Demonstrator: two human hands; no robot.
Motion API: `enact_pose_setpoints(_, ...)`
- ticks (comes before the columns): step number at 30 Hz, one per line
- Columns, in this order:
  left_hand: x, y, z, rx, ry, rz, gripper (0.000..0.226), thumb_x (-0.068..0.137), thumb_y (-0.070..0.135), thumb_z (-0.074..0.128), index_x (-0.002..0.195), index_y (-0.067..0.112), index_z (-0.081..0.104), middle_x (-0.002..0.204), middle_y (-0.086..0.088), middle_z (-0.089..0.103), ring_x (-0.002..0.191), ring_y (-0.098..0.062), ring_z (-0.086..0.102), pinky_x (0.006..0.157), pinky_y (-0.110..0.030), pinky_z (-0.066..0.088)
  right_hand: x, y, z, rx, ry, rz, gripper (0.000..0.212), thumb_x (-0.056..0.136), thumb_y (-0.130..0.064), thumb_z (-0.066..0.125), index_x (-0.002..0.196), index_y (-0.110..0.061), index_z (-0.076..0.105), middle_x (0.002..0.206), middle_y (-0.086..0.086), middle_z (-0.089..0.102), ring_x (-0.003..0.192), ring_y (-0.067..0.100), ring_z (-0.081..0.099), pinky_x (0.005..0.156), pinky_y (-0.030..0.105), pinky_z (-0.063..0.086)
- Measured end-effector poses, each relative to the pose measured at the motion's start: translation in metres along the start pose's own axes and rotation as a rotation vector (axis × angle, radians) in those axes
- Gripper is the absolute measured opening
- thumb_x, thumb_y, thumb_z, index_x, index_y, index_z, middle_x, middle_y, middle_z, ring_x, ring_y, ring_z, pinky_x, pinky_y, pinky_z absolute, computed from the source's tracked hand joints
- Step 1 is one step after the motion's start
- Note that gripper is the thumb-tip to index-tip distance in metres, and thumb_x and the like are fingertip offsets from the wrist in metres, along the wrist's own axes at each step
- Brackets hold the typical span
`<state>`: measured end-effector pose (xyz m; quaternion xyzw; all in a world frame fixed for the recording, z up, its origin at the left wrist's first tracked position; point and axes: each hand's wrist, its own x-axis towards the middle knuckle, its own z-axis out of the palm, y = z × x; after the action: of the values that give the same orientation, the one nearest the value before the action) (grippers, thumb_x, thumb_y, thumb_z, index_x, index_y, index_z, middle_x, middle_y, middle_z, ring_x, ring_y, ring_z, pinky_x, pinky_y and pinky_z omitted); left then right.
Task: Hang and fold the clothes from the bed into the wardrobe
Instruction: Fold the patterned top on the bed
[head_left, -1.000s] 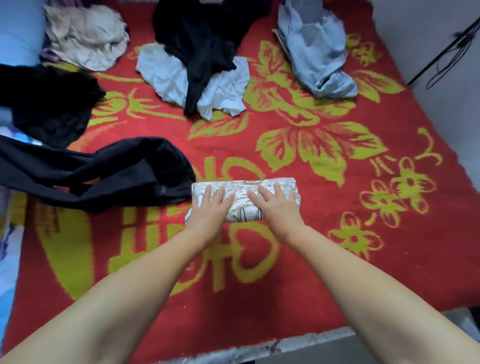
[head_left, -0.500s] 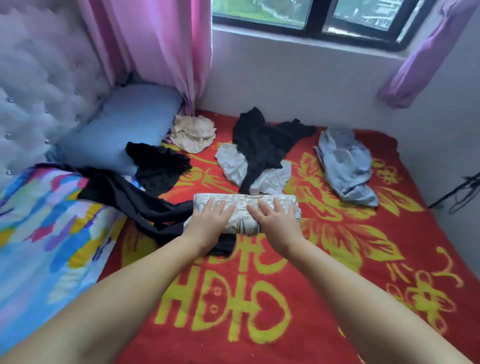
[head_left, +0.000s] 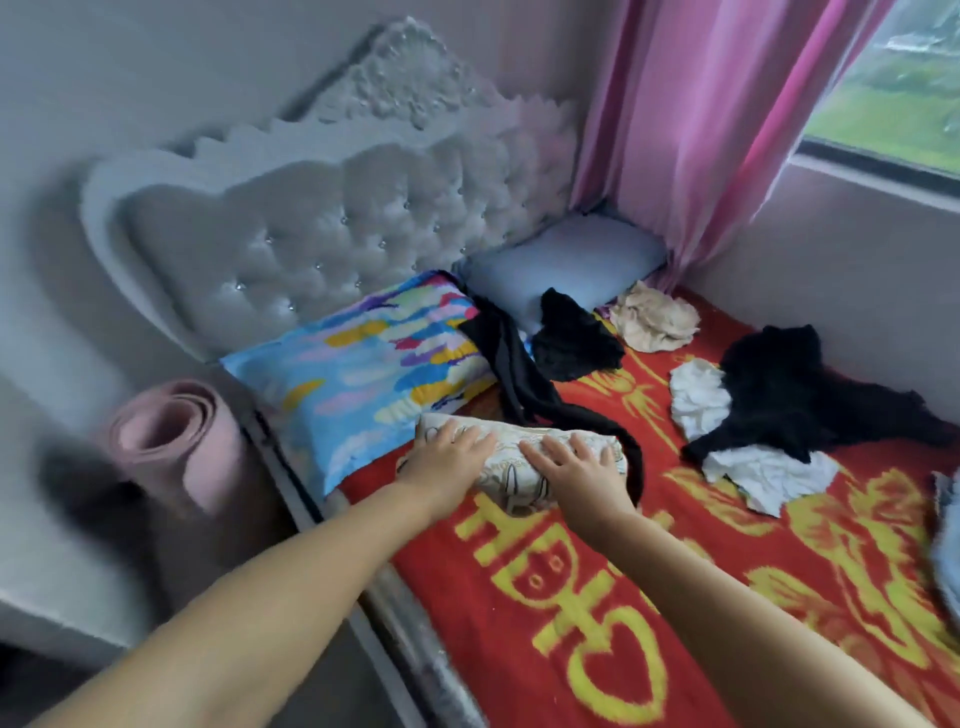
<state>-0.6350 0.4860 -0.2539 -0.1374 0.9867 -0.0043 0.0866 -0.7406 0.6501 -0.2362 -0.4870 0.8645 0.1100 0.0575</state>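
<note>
We stood at the near left corner of the bed (head_left: 597, 649), whose left edge ran from the bottom of the view up toward the padded headboard (head_left: 322, 234). Left of that edge a rolled pink mat (head_left: 171, 441) stood on end in the narrow gap beside the bed. The far side of the bed met the wall under the window (head_left: 893, 88), with a pink curtain (head_left: 691, 130) hanging into the far corner. The near part of the red blanket (head_left: 779, 545) lay bare of clothes, giving us free room on the right and toward us.

The folded patterned garment (head_left: 519, 467) lay on the blanket close to the bed's left edge, its far left end touching the colourful pillow (head_left: 363, 364). Our left hand (head_left: 447, 457) lay flat on its left half, fingers straight and spread, and our right hand (head_left: 576, 467) lay flat on its right half in the same way; neither gripped the cloth, both pressed on top of it. A long black garment (head_left: 519, 379) draped from the pillow down past the bundle's far side and curled round its right end.

Farther off lay a black heap (head_left: 576, 343) against the blue pillow (head_left: 566, 260), a beige heap (head_left: 654, 317), and a black garment (head_left: 789, 389) on top of a white one (head_left: 701, 400) at the right.
</note>
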Motion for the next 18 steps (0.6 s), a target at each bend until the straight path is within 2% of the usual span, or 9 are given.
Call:
enact_pose_setpoints(4, -0.084, -0.063, -0.001, -0.086, 0.017, -0.213, 0.068, 0.095, 0.000, 0.037, 0.153, 0.023, 0.009, 0.159, 0.000, 0.013, 0.145, -0.031, 0.008, 0.115, -0.054, 0.015, 0.016, -0.084, -0.025, -0.043, 0.082, -0.209, 0.075, 0.096, -0.007, 0.043, 0.153, -0.031, 0.001, 0.156, 0.003, 0.016, 0.142, 0.033, 0.016, 0.109, 0.058, 0.024)
enact_pose_setpoints(6, -0.132, -0.094, 0.004, -0.103, 0.038, -0.320, 0.068, 0.096, 0.004, 0.043, 0.152, 0.024, 0.010, 0.159, -0.002, 0.013, 0.145, -0.033, 0.010, 0.116, -0.050, 0.018, 0.021, -0.133, -0.039, -0.067, 0.102, -0.317, 0.077, 0.095, -0.006, 0.044, 0.153, -0.032, 0.000, 0.157, 0.001, 0.015, 0.142, 0.033, 0.016, 0.109, 0.057, 0.024)
enact_pose_setpoints(11, -0.275, -0.156, 0.014, -0.137, 0.077, -0.583, 0.059, 0.097, 0.009, 0.034, 0.152, 0.022, 0.015, 0.159, -0.004, 0.014, 0.144, -0.032, 0.014, 0.116, -0.046, 0.019, 0.011, -0.273, -0.074, -0.150, 0.162, -0.568, 0.074, 0.095, -0.008, 0.040, 0.153, -0.034, 0.002, 0.158, 0.002, 0.014, 0.144, 0.033, 0.014, 0.111, 0.056, 0.023)
enact_pose_setpoints(14, -0.374, -0.186, 0.025, -0.146, 0.087, -0.713, 0.062, 0.097, 0.013, 0.044, 0.151, 0.019, 0.015, 0.156, -0.007, 0.020, 0.145, -0.033, 0.013, 0.113, -0.046, 0.024, -0.016, -0.368, -0.086, -0.125, 0.174, -0.695, 0.073, 0.090, -0.021, 0.055, 0.150, -0.034, 0.016, 0.152, -0.003, 0.028, 0.140, 0.031, 0.025, 0.107, 0.055, 0.029)
enact_pose_setpoints(16, -0.444, -0.203, 0.037, -0.143, 0.060, -0.795, 0.065, 0.095, 0.019, 0.050, 0.150, 0.018, 0.016, 0.153, -0.008, 0.024, 0.144, -0.032, 0.014, 0.111, -0.044, 0.027, -0.041, -0.436, -0.087, -0.133, 0.188, -0.775, 0.082, 0.075, -0.033, 0.073, 0.143, -0.034, 0.027, 0.140, -0.004, 0.042, 0.128, 0.032, 0.042, 0.095, 0.057, 0.040)
enact_pose_setpoints(17, -0.478, -0.211, 0.043, -0.138, 0.046, -0.843, 0.066, 0.094, 0.018, 0.051, 0.150, 0.018, 0.016, 0.153, -0.007, 0.025, 0.144, -0.032, 0.015, 0.111, -0.044, 0.028, -0.053, -0.469, -0.086, -0.142, 0.198, -0.805, 0.085, 0.070, -0.033, 0.077, 0.140, -0.035, 0.030, 0.136, -0.003, 0.047, 0.123, 0.033, 0.048, 0.089, 0.059, 0.044)
enact_pose_setpoints(18, -0.513, -0.219, 0.049, -0.127, 0.024, -0.889, 0.069, 0.093, 0.015, 0.052, 0.151, 0.019, 0.015, 0.153, -0.006, 0.025, 0.144, -0.032, 0.016, 0.111, -0.044, 0.028, -0.066, -0.503, -0.085, -0.134, 0.197, -0.855, 0.082, 0.074, -0.027, 0.074, 0.141, -0.035, 0.029, 0.137, -0.001, 0.047, 0.123, 0.034, 0.048, 0.090, 0.060, 0.043)
